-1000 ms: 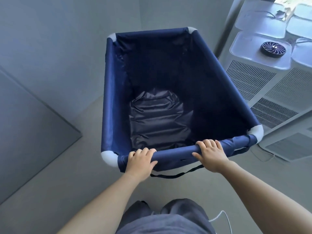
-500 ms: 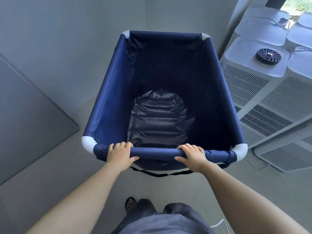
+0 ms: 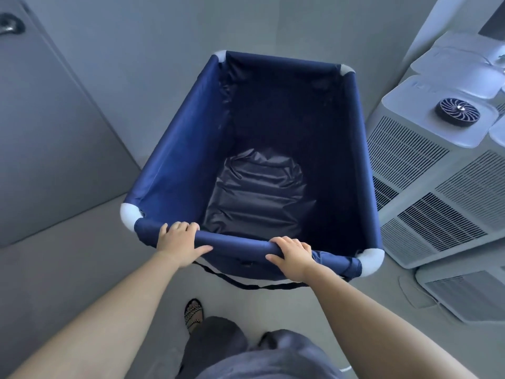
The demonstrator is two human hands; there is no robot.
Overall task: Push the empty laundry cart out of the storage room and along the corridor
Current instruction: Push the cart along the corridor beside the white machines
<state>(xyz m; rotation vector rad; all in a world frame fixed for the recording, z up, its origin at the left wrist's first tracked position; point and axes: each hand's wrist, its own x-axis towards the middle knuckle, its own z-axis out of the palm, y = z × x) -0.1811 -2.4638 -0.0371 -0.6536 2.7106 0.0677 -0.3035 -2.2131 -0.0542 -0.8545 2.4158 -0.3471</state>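
Both hands wrap the near rail: left hand (image 3: 179, 243), right hand (image 3: 293, 257). The navy laundry cart (image 3: 177, 170) fills frame centre, white vented units (image 3: 426, 192) just beside it at right, grey door (image 3: 49, 138) upper left.

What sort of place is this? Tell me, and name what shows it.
Likely a small utility or storage room: bare grey walls, a grey door on the left, white vented units crowded along the right, and an empty laundry cart on the plain floor.
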